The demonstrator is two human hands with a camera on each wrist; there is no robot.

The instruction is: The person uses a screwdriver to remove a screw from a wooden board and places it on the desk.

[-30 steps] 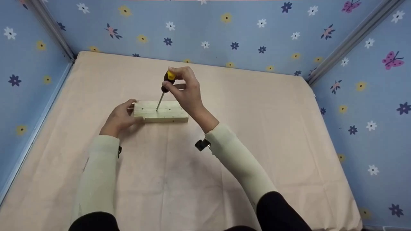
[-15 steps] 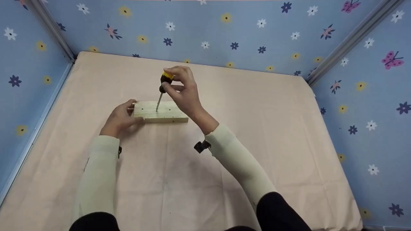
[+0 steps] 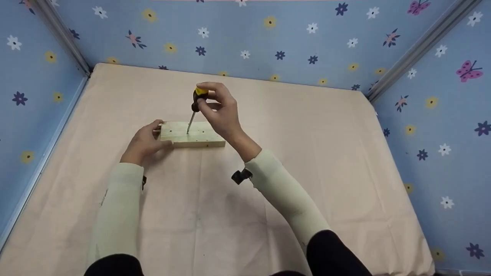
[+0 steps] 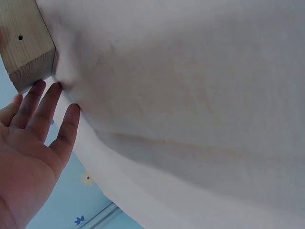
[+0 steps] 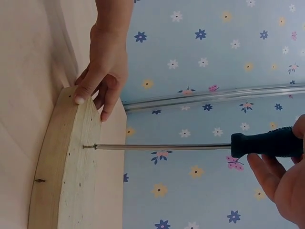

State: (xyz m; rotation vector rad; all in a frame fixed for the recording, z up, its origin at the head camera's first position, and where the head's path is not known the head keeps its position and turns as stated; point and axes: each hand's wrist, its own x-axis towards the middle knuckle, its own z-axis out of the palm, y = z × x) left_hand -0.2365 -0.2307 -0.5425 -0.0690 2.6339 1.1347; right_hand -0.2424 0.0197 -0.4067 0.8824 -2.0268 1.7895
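A pale wooden block (image 3: 178, 134) with several small dark holes lies on the cloth-covered table. My left hand (image 3: 142, 142) holds its left end, thumb at the near corner and index finger at the far corner; in the left wrist view the other fingers (image 4: 45, 112) extend at the end face. My right hand (image 3: 224, 113) grips a black-and-yellow screwdriver (image 5: 264, 144) by its handle, fingertips round the top. The screwdriver stands slightly tilted over the block. In the right wrist view, its tip meets the head of a screw (image 5: 87, 147) that sticks partly out of the block's top face.
Beige cloth (image 3: 307, 153) with fold creases covers the table. Blue panels (image 3: 245, 34) with flower prints rise along the back and both sides, joined by grey metal posts (image 3: 418, 46). A small black camera (image 3: 241, 176) is strapped at the right wrist.
The right fingers and the screwdriver handle have shifted slightly, with the handle tilting a little; the tip stays at the same spot. The left hand and block keep their place.
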